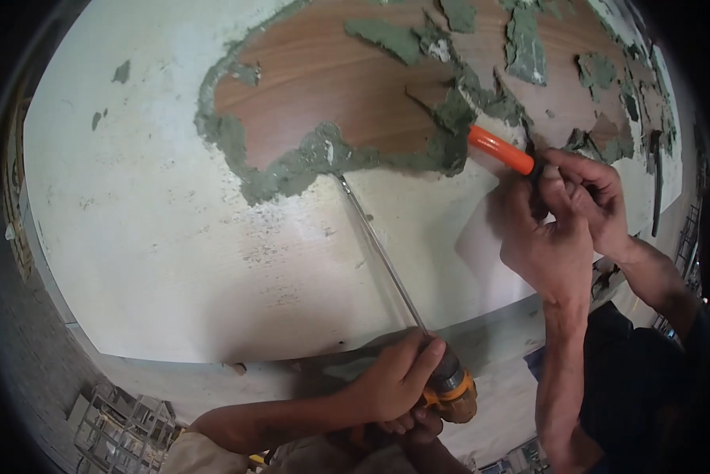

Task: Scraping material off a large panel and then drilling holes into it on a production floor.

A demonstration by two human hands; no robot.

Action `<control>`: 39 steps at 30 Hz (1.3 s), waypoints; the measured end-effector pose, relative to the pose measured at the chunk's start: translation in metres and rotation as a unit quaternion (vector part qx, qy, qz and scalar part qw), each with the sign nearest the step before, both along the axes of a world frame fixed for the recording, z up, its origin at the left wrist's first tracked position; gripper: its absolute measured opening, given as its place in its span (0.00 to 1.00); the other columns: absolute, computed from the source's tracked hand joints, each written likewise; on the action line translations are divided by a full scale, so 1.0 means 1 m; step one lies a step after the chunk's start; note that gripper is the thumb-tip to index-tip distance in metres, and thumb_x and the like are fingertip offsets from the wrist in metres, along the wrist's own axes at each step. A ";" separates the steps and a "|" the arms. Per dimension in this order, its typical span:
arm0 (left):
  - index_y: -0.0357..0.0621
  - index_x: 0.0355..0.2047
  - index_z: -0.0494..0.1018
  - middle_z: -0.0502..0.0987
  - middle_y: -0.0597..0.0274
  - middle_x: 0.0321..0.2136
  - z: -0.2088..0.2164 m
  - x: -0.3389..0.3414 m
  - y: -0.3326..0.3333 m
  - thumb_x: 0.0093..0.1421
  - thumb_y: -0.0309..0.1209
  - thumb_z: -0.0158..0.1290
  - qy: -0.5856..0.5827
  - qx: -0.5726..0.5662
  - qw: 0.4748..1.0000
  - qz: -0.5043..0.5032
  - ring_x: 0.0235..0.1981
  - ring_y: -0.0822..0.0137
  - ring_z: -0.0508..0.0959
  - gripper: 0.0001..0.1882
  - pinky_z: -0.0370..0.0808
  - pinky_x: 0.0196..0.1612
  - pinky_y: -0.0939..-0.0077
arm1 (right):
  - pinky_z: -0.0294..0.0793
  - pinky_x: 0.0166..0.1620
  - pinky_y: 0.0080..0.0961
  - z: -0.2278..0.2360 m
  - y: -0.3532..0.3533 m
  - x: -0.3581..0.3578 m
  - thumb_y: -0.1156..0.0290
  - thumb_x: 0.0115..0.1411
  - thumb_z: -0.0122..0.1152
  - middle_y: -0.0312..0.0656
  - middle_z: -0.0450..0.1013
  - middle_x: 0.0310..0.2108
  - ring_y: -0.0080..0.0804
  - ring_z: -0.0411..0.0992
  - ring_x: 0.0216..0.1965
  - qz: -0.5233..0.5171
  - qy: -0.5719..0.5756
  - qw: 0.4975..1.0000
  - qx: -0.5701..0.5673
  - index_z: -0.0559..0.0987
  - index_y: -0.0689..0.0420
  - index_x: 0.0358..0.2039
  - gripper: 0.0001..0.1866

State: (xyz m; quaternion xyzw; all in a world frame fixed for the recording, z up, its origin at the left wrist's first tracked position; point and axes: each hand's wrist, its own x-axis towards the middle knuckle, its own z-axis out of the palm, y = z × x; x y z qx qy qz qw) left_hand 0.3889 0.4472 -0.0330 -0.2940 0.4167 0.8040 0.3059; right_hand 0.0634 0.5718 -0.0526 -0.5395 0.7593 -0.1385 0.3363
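A yellow and black power drill (454, 393) with a long thin metal rod (383, 254) in its chuck is at the lower middle. My left hand (401, 378) is closed around the rod's base, close to the chuck. Below it, my right hand (420, 423), partly hidden, is wrapped around the drill's lower part. Slanting up and left over the pale board (157, 261), the rod ends at the lower edge of a ragged green layer (292, 170). Whether its tip presses into that layer I cannot tell.
At the right, a co-worker's two hands (560, 213) hold an orange cylindrical tool handle (501, 150) close over the board. Brown wood grain (323, 87) and torn green flakes (525, 47) lie beyond. A metal rack (126, 426) stands at the lower left.
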 end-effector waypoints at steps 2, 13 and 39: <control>0.34 0.49 0.68 0.81 0.52 0.37 0.010 -0.003 -0.008 0.78 0.42 0.42 -0.065 0.024 0.996 -0.050 0.38 0.67 0.81 0.20 0.78 0.43 0.68 | 0.77 0.42 0.22 -0.012 0.012 0.011 0.66 0.76 0.51 0.37 0.77 0.41 0.22 0.75 0.37 0.101 0.208 0.971 0.058 0.72 0.64 0.62 0.20; 0.31 0.56 0.64 0.77 0.49 0.28 0.016 0.036 -0.019 0.75 0.38 0.48 0.056 -0.007 0.995 -0.077 0.32 0.56 0.83 0.21 0.80 0.38 0.67 | 0.76 0.40 0.27 -0.023 0.041 0.301 0.60 0.70 0.56 0.34 0.71 0.33 0.26 0.72 0.33 0.473 0.841 0.082 0.250 0.74 0.59 0.56 0.20; 0.28 0.64 0.60 0.53 0.35 0.72 -0.036 0.064 -0.135 0.67 0.36 0.48 0.164 -0.809 0.560 -0.070 0.74 0.38 0.52 0.30 0.41 0.72 0.30 | 0.61 0.31 0.28 -0.008 0.043 0.371 0.62 0.67 0.52 0.29 0.57 0.20 0.23 0.58 0.21 0.513 0.740 -0.328 0.286 0.72 0.49 0.51 0.13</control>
